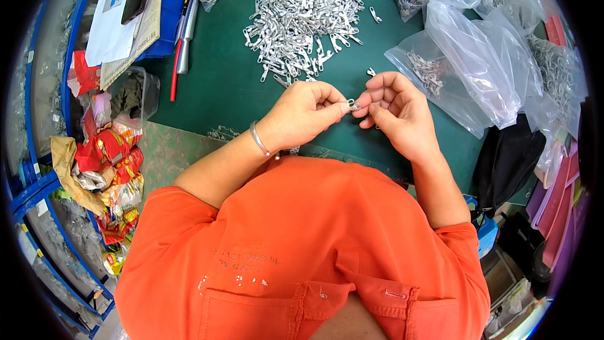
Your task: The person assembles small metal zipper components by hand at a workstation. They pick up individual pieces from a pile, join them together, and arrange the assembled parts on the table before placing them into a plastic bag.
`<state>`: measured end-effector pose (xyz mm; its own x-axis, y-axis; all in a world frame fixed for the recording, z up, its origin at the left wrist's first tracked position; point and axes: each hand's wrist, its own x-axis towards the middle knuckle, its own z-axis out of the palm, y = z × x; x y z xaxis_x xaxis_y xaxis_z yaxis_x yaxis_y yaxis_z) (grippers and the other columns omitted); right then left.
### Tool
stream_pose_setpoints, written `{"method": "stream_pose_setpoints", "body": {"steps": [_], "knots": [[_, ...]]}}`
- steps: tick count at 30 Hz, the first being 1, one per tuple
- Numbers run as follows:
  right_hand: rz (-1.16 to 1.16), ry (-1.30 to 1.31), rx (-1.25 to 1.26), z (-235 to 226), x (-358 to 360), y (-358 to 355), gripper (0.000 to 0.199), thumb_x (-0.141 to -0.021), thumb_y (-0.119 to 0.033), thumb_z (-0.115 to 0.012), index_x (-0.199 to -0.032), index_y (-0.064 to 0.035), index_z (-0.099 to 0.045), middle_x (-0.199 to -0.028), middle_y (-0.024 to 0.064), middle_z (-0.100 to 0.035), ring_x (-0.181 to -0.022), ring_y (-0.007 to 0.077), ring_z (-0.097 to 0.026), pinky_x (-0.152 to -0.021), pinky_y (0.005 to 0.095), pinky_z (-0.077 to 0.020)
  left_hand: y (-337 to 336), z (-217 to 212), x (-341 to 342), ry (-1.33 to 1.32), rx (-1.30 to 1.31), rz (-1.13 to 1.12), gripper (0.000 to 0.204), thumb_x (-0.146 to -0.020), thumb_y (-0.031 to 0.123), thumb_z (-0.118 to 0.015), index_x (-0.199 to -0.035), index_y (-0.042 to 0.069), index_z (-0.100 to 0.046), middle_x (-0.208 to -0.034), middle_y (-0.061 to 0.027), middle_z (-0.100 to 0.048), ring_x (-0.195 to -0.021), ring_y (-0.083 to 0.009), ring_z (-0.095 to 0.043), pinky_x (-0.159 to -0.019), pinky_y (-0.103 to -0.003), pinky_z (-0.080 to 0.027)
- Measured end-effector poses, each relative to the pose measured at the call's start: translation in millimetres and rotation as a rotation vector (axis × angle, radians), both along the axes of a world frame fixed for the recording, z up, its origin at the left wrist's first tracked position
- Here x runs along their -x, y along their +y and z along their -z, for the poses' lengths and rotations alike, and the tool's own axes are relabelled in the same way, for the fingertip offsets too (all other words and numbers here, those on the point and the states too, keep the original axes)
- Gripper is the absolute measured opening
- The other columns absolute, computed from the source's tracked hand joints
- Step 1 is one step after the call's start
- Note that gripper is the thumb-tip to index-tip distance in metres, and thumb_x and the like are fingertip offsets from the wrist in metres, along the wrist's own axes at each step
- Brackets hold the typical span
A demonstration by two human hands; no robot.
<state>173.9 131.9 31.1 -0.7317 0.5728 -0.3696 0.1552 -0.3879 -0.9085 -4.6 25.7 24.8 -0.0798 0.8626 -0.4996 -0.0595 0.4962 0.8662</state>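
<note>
Orange shirt (277, 214) — metal piece (351, 102) between hands (303, 111) (402, 118)

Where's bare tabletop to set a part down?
Widest: green tabletop between the red pen-like tool and pile of metal pieces. Narrower: strip between pile and clear bag, two loose pieces on it. Crowded: right side, under filled bags.

bright, even light | glare — clear plastic bag (469, 56) | rim — bowed, corners black
</note>
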Motion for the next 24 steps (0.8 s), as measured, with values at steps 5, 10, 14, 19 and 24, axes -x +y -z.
{"method": "stream_pose_setpoints", "body": {"steps": [5, 10, 14, 19, 24], "knots": [[0.007, -0.02, -0.014, 1, 1, -3, 0.024, -0.09, 0.006, -0.062, -0.112, 0.0022, -0.055, -0.098, 0.008, -0.065, -0.085, 0.013, -0.068, -0.068, 0.0251, -0.0566, 1, -5, -2, 0.002, 0.007, -0.013, 0.014, -0.095, 0.013, -0.065, -0.097, -0.001, -0.068, -0.077, 0.0002, -0.064, -0.06, -0.0022, -0.051, -0.051, -0.018, -0.04], [0.08, -0.019, -0.091, 5, -10, 4, 0.013, -0.09, 0.003, -0.066, -0.103, 0.0026, -0.064, -0.092, 0.0056, -0.068, -0.081, 0.0109, -0.068, -0.066, 0.0238, -0.0558, 2, -2, -4, -0.118, -0.038, -0.112, 0.011, -0.094, 0.008, -0.066, -0.099, -0.002, -0.068, -0.081, -0.0024, -0.066, -0.064, -0.0046, -0.057, -0.055, -0.019, -0.046], [0.19, -0.105, -0.232, 0, -27, 24, 0.011, -0.088, 0.003, -0.068, -0.099, 0.0033, -0.071, -0.085, 0.0042, -0.071, -0.075, 0.0075, -0.065, -0.062, 0.0219, -0.0526, -1, -2, 2, -0.116, -0.02, -0.119, 0.013, -0.093, 0.005, -0.068, -0.103, -0.003, -0.07, -0.084, -0.0035, -0.068, -0.067, -0.0064, -0.06, -0.061, -0.02, -0.05], [0.149, -0.197, -0.219, 5, -41, 23, 0.012, -0.088, -0.001, -0.07, -0.099, 0.0022, -0.072, -0.083, 0.0022, -0.071, -0.069, 0.0049, -0.061, -0.057, 0.0203, -0.0481, 1, -4, -3, -0.122, -0.014, -0.096, 0.012, -0.093, 0.003, -0.067, -0.103, -0.004, -0.07, -0.085, -0.0047, -0.069, -0.07, -0.0084, -0.063, -0.067, -0.022, -0.054], [0.097, -0.33, -0.393, 12, -43, 15, 0.012, -0.088, -0.001, -0.068, -0.099, 0.0021, -0.071, -0.085, 0.0046, -0.069, -0.07, 0.0074, -0.063, -0.061, 0.0229, -0.0496, 2, -1, -5, -0.164, 0.006, -0.092, 0.014, -0.093, 0.002, -0.067, -0.105, -0.005, -0.067, -0.087, -0.0076, -0.07, -0.074, -0.0111, -0.067, -0.069, -0.023, -0.056]]}}
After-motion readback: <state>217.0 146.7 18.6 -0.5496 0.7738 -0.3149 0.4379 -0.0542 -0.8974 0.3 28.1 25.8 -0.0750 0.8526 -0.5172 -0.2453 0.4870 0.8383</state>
